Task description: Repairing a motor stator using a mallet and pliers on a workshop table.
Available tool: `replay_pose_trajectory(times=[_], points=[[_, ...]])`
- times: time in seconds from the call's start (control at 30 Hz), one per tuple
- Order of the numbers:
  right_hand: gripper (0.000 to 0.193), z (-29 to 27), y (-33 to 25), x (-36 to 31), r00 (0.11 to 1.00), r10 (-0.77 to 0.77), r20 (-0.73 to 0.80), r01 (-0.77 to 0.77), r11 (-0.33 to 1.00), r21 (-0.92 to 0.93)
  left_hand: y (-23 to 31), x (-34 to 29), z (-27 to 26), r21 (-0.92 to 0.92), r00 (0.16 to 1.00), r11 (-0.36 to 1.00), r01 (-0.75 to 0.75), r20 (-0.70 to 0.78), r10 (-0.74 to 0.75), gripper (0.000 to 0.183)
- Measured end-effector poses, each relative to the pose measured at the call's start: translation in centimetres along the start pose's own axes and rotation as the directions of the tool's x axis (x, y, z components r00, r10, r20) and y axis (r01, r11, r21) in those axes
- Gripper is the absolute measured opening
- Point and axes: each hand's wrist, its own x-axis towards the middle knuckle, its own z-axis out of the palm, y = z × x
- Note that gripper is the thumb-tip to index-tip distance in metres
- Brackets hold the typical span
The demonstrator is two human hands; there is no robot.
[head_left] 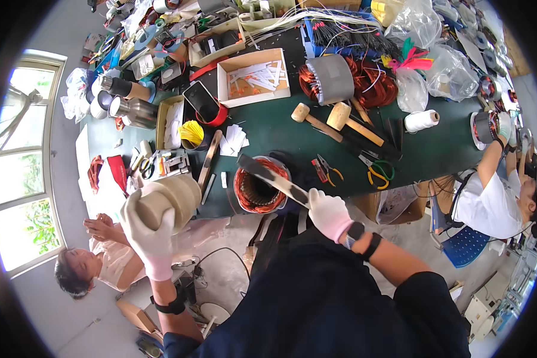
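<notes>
Stator: a round stator with orange-red wire windings [241,197] is seen at the dark-green table's [444,149] near edge.
White-gloved left hand [144,237]: a thick beige cylinder [179,200] is gripped by curled fingers, left of the stator.
White-gloved right hand [329,216]: a flat black-and-tan stick [277,181] is clasped by closed fingers, held across the stator's opening.
Mallets: two wooden-headed mallets [339,116] are laid beyond the stator, rightward.
</notes>
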Motion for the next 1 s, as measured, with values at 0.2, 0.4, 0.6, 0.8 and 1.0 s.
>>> replay_pose_trajectory(times=[0.2, 0.4, 0.6, 0.8, 1.0], points=[[0.011, -3.7, -2.6, -1.1, 0.958, -0.273, -0.086, 0.28, 0.957, 0.078, -3.0, -1.1, 3.0, -0.099, 0.995, 0.992, 0.082, 0.059, -0.077, 0.065], [0.014, -1.2, -1.5, -2.1, 0.972, -0.226, -0.059, 0.231, 0.968, 0.098, -1.2, 1.2, 3.2, -0.106, 0.999, 0.994, 0.017, 0.042, -0.012, 0.063], [0.021, 0.6, 1.4, -0.7, 0.995, 0.009, -0.098, 0.001, 0.995, 0.1, 2.2, 5.1, 5.3, -0.124, 0.977, 0.97, -0.207, 0.024, 0.211, 0.067], [0.013, 4.5, 2.3, -2.8, 0.988, -0.029, -0.149, 0.038, 0.998, 0.057, 10.2, 8.8, 7.2, -0.219, 0.935, 0.91, -0.351, -0.023, 0.355, 0.065], [0.017, 0.7, 1.1, -4.3, 0.921, -0.213, -0.326, 0.275, 0.949, 0.156, 18.0, 10.7, 8.5, -0.244, 0.873, 0.843, -0.479, -0.032, 0.486, 0.065]])
